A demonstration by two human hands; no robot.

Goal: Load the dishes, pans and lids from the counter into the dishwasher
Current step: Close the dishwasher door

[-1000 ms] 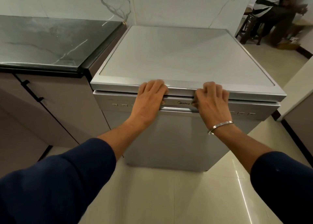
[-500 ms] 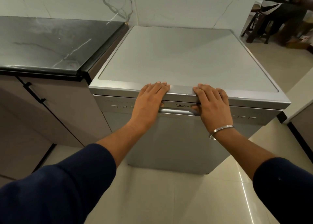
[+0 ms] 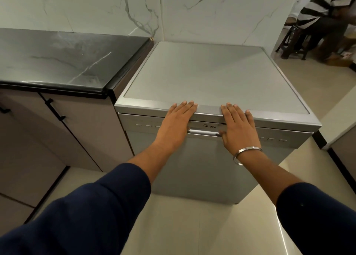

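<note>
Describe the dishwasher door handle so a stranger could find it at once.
Find the silver dishwasher right of the black counter. On its front, under the Midea logo, a short horizontal bar handle spans between the left hand and right hand; the buttons beside it are flat.

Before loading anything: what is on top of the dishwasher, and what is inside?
On the dishwasher top lie only the fingers of the left hand and right hand. Its door is closed, hiding the inside.
</note>
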